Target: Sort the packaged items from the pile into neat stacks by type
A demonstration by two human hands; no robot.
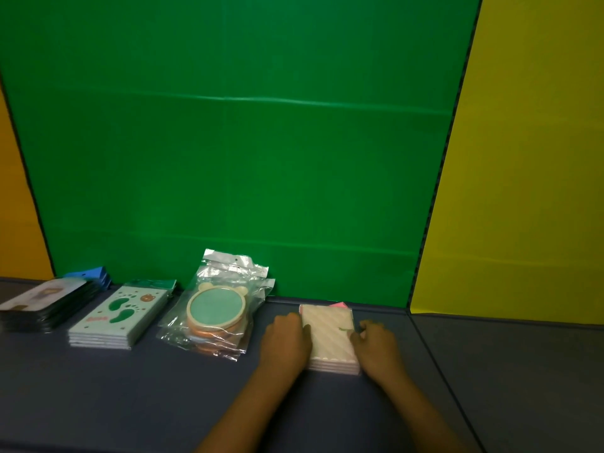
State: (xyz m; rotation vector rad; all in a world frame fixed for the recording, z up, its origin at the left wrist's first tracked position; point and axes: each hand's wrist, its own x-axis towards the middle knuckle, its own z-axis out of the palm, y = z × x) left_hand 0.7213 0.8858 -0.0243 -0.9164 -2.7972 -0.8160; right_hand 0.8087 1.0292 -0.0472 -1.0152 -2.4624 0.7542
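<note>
Surface: dark blue-grey table (pixel 130 403) fills the lower part of the view, with a seam running along its right side.
Forearms: both come in from the bottom edge and angle toward the pink stack.
Left hand: left hand (pixel 286 343) lies palm down against the left edge of the pink stack, fingers fairly straight and pressed to its side; it grips nothing.
Right hand: right hand (pixel 376 346) sits at the right edge of the same stack, fingers bent inward against the side; whether they pinch a packet or only press is unclear from the blur.
Pink stack: pink striped packets (pixel 330 338) are piled squarely between the two hands, several layers showing at the near edge, with a brighter pink corner poking out at the far end.
Round items: bagged round mirrors (pixel 217 317) with small ears, green-faced on orange rims, are heaped in loose clear bags just left of the left hand.
Footprint stack: footprint packets (pixel 121 317), pale with green footprints and a small bear face, lie in a tidy pile further left.
Dark stack: dark-edged packets (pixel 45 304) with blue header tabs are piled at the far left.
Backdrop: green panel (pixel 228 142) stands upright behind the table, a yellow panel (pixel 523 174) to its right, an orange panel (pixel 16 207) at the left edge.
</note>
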